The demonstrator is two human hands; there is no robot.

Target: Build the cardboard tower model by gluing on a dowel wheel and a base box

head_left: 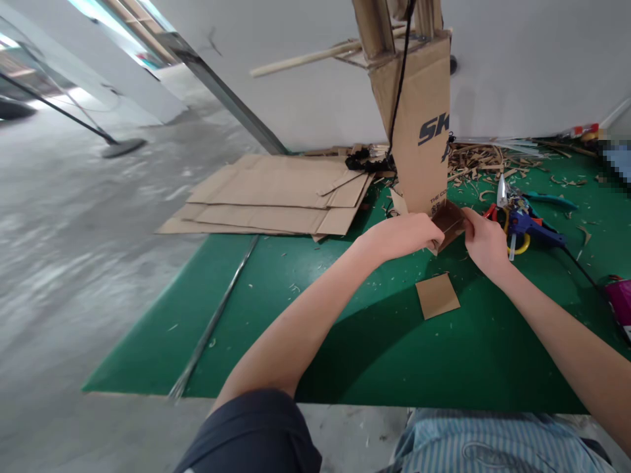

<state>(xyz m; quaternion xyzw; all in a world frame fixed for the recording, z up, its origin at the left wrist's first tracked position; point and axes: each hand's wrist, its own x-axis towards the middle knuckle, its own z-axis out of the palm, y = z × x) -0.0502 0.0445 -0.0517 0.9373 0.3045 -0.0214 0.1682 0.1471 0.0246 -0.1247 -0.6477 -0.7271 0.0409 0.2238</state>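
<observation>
Covering the floor: green mat (pixel 305 315), littered with scraps.
Stack: flat cardboard sheets (pixel 276 194) at its far left edge.
Tower: cardboard column (pixel 419 125), upright on the mat.
Left: left hand (pixel 401 236) curled, pinching the folded piece (pixel 449 223).
Right: right hand (pixel 486 243) closed on its other side.
Tool: glue gun (pixel 530 226) just beside the right hand.
Loose: cardboard square (pixel 437 295), flat, near the wrists.
Held: folded piece, against the column's foot.

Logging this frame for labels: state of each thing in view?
left hand, gripping the folded cardboard piece
right hand, pinching the same piece
cardboard tower, standing on the green mat
square cutout, flat on mat, untouched
cardboard sheets, flattened, stacked
glue gun, lying down, unheld
</observation>
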